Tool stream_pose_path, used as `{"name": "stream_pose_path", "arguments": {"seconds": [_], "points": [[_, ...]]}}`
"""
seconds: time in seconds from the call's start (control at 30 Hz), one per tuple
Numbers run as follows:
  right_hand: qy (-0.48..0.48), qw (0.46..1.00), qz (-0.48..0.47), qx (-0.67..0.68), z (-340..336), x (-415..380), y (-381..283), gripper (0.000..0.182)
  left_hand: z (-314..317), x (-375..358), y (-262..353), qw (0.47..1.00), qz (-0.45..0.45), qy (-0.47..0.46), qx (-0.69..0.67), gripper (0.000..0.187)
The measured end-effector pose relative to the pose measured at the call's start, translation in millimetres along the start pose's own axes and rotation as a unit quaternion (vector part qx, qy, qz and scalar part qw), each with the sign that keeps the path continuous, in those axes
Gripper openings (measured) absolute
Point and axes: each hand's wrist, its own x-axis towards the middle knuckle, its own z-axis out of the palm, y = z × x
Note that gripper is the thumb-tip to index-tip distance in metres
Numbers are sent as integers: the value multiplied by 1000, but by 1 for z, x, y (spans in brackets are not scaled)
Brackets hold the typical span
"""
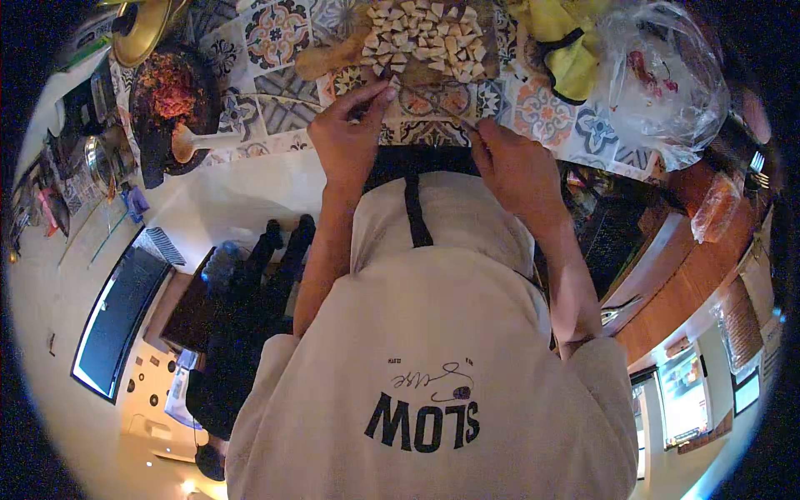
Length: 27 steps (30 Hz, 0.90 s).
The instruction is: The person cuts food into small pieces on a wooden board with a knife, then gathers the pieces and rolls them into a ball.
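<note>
At top centre, the left hand (350,137) pinches a pale cube beside the cubes (425,37) on the cutting board (492,50). The right hand (517,167) grips a knife (433,104).

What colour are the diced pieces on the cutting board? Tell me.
Pale cream to light tan, the diced pieces on the cutting board; head view.

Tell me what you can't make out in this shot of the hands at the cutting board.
- Head view: what the left hand pinches is hidden by its own fingers.
- The knife blade is thin and dim; its handle is buried in the right hand.
- The cutting board is cut off by the top edge.
- The bag contents are blurred by plastic.
</note>
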Motion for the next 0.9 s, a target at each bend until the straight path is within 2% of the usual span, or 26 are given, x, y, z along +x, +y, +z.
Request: {"name": "stream_pose_path", "arguments": {"seconds": [0.23, 0.37, 0.53, 0.63, 0.73, 0.9], "points": [[-10, 1000, 18, -7, -4, -2, -4, 24, 4, -4, 7, 998, 2, 12, -56, 17], [15, 1000, 7, 14, -1, -2, 0, 24, 8, 0, 11, 998, 43, 33, 23, 16], [-16, 1000, 17, 5, 0, -4, -1, 24, 2, -1, 15, 992, 48, 44, 105, 17], [-5, 1000, 9, 19, 1, -5, -1, 24, -3, 2, 6, 990, 86, 29, 106, 16], [1, 1000, 0, 7, 3, -4, 1, 23, -3, 3, 11, 987, 93, 19, 133, 16], [19, 1000, 2, -15, -3, -1, -2, 20, 7, 6, 7, 989, 105, 20, 100, 17]]}}
